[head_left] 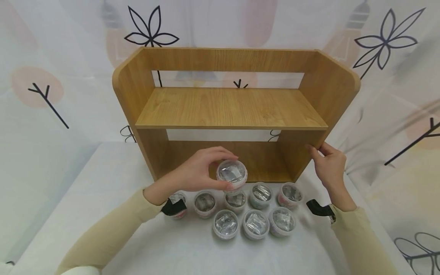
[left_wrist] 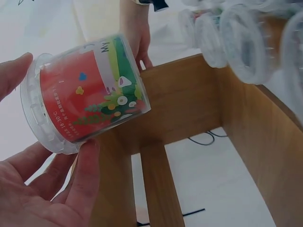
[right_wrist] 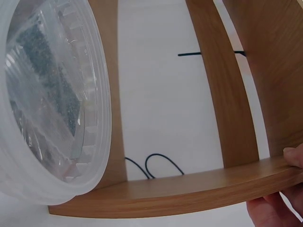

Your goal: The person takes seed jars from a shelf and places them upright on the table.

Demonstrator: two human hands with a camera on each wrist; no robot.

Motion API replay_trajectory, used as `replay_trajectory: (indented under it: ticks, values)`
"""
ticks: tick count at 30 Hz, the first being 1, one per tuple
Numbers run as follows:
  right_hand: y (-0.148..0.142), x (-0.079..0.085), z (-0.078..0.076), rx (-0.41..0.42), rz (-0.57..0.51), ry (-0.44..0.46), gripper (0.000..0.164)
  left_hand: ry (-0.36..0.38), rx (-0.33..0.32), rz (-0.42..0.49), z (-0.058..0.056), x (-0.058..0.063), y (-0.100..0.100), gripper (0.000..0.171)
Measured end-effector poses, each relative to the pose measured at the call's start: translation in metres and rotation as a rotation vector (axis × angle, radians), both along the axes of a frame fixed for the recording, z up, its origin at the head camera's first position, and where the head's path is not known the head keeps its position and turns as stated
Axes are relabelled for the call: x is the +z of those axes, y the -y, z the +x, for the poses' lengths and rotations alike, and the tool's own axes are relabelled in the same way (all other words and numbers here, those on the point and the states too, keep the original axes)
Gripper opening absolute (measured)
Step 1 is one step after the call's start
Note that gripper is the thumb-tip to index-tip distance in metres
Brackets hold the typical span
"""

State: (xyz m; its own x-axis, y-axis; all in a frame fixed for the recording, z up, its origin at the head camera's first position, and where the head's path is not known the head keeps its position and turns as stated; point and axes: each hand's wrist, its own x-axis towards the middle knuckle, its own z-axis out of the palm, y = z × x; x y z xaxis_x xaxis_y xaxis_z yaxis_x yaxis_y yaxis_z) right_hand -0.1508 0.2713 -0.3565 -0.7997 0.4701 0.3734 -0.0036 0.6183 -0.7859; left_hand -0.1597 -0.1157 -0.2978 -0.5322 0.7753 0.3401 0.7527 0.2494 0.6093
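Note:
My left hand [head_left: 197, 168] holds a round clear plastic tub [head_left: 232, 173] by its sides, between thumb and fingers, just in front of the lower opening of a wooden shelf unit [head_left: 233, 109]. Seen from the left wrist, the tub [left_wrist: 90, 92] lies tilted and carries a red and green printed label; silvery wrapping shows through its lid in the head view. On the right, my right hand [head_left: 329, 164] pinches the front edge of the unit's side panel [right_wrist: 189, 191], thumb inside and fingers outside. Several similar tubs [head_left: 256, 223] stand on the table before the unit.
The unit has an upper board [head_left: 220, 107] and a lower compartment [head_left: 261, 156] with a gap in its back. Two loose rows of tubs sit close to its front edge, one [head_left: 177, 200] partly hidden by the left wrist's black strap. A patterned cloth [head_left: 213, 23] hangs behind.

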Motion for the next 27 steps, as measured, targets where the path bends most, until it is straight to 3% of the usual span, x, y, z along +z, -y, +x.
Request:
replay_trajectory:
  ticks: [16, 27]
  values:
    - [-0.001, 0.001, 0.002, 0.013, -0.019, 0.029, 0.047, 0.098, 0.037, -0.052, 0.02, -0.018, 0.055, 0.06]
    - [-0.001, 0.0, 0.001, 0.006, 0.004, 0.015, 0.046, 0.139, 0.051, -0.094, 0.031, -0.033, 0.076, 0.061]
